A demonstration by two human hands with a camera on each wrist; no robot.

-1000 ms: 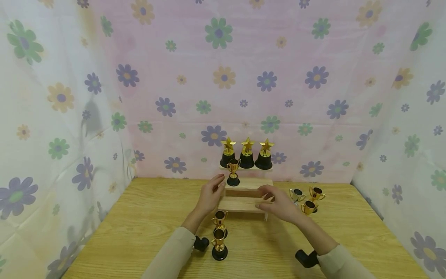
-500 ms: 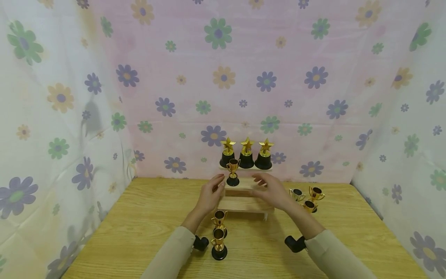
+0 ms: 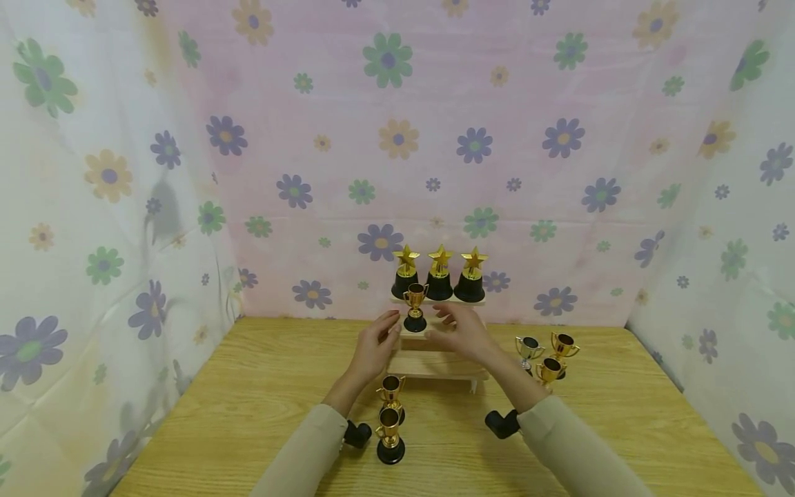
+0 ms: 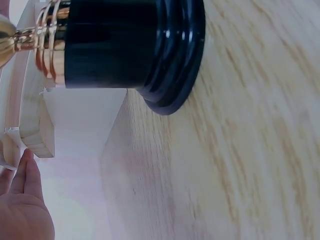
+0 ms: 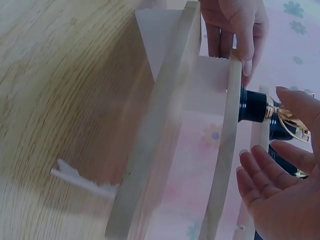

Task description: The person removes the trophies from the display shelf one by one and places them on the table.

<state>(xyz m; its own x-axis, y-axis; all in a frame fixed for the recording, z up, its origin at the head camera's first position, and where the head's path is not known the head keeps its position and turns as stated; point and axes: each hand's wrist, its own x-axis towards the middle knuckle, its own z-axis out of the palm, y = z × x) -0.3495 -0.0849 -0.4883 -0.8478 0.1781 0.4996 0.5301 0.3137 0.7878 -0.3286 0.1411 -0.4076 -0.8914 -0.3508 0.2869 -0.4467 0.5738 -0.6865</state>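
A three-step wooden stand [image 3: 435,364] sits at the table's back centre. Three gold star trophies [image 3: 439,273] stand on its top step. One gold cup trophy [image 3: 415,308] stands on the middle step, near the left end. My left hand [image 3: 377,343] rests with straight fingers against the left end of that step. My right hand [image 3: 458,330] hovers open just right of the cup trophy, holding nothing. In the right wrist view my right hand's fingers [image 5: 267,182] spread beside the trophy's black base [image 5: 254,106]. The left wrist view shows another trophy's black base [image 4: 135,45] close up.
Two gold cup trophies [image 3: 390,433] stand in a line on the wooden table [image 3: 248,414] in front of the stand. Three more small cups [image 3: 549,355], one silver, cluster to the stand's right. Flowered cloth [image 3: 112,207] walls the table's left, back and right.
My right hand has lifted from the lower step's right front and moved up and left to the middle step, beside the cup trophy. The left hand has stayed put.
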